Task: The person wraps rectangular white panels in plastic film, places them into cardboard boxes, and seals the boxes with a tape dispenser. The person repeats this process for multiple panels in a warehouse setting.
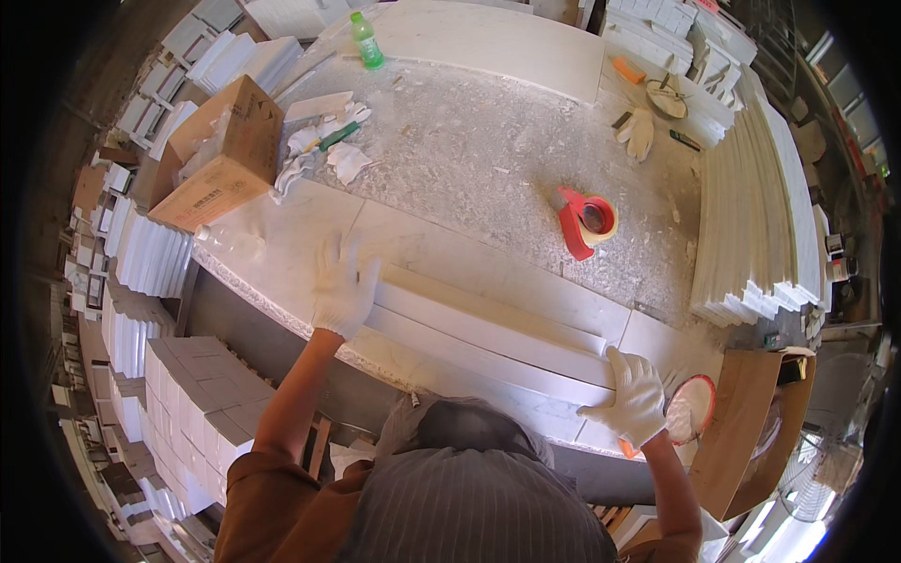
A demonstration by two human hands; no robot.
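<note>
Both my hands wear white gloves. My left hand lies flat, fingers spread, on the left end of a long white stone moulding strip that rests on a larger white marble slab on the workbench. My right hand presses on the right end of the same strip, fingers apart. Neither hand grips anything; both rest on the stone.
A red tape roll lies on the dusty bench. A cardboard box, rags and a green-handled tool sit at the left, a green bottle at the back. A red-rimmed bowl sits by my right hand. White stone pieces are stacked all around.
</note>
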